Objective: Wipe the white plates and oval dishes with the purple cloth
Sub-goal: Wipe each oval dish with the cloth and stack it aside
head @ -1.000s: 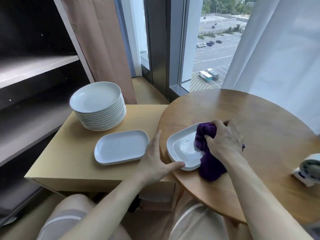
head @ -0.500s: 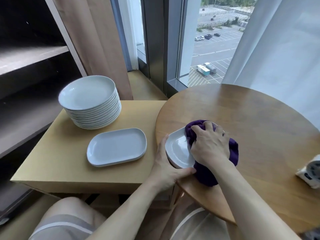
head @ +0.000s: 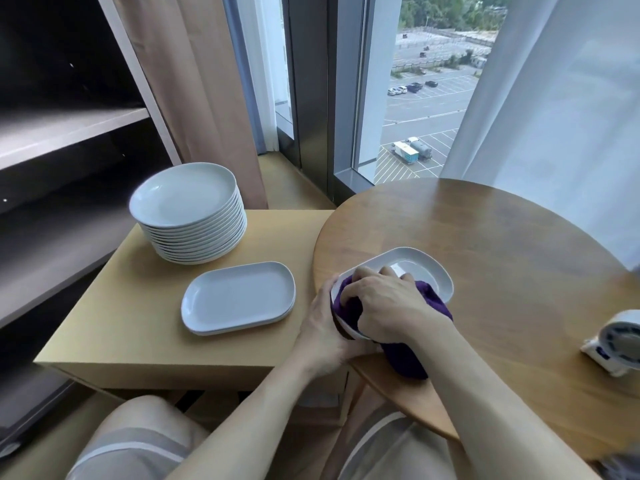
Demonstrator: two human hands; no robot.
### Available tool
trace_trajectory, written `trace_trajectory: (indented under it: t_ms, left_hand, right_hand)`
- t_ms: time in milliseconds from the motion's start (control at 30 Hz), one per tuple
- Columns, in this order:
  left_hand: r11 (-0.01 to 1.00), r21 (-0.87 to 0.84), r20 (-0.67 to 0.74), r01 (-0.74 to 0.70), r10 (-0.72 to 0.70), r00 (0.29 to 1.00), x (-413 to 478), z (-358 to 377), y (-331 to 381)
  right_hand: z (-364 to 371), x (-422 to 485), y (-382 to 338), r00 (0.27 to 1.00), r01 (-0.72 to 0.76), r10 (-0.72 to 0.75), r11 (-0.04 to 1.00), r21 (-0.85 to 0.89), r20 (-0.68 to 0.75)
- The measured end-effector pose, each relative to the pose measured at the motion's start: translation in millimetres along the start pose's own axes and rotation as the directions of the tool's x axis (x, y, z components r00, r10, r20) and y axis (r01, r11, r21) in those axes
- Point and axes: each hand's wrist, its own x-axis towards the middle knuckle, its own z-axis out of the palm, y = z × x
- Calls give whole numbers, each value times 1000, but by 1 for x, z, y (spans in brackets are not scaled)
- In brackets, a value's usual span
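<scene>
A white oval dish (head: 420, 268) lies on the round wooden table (head: 502, 244) near its left edge. My right hand (head: 384, 303) grips the bunched purple cloth (head: 405, 355) and presses it into the near left end of the dish. My left hand (head: 322, 330) holds the dish's near left rim, thumb along its front edge. Two more oval dishes (head: 239, 301) lie stacked on the low pale side table (head: 114, 327). Behind them stands a tall stack of round white plates (head: 188, 211).
A small white device with a round face (head: 616, 341) sits at the table's right edge. Dark shelving (head: 59, 140) runs along the left. Curtains and a tall window stand behind both tables. My knees are below the table edges.
My right hand has slid the cloth from the dish's right end to its near left end, uncovering the far right part. My left hand's grip on the rim stays.
</scene>
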Motion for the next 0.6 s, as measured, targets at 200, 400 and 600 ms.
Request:
trace_trajectory:
  t_ms: [200,400,600]
  left_hand:
    - [1000,14,-32,12,-12,999,0,0,1]
    - [999,41,-19,4,-4,1000,-4,1,1]
    - [998,-14,-40,61,-61,997,-4,7,8]
  right_hand:
    - [-11,-9,16,982,-163,156,985,57,106]
    - [-16,-6,45,905,-425,425,904,35,27]
    - [0,5,64,789,-569,571,818,84,-225]
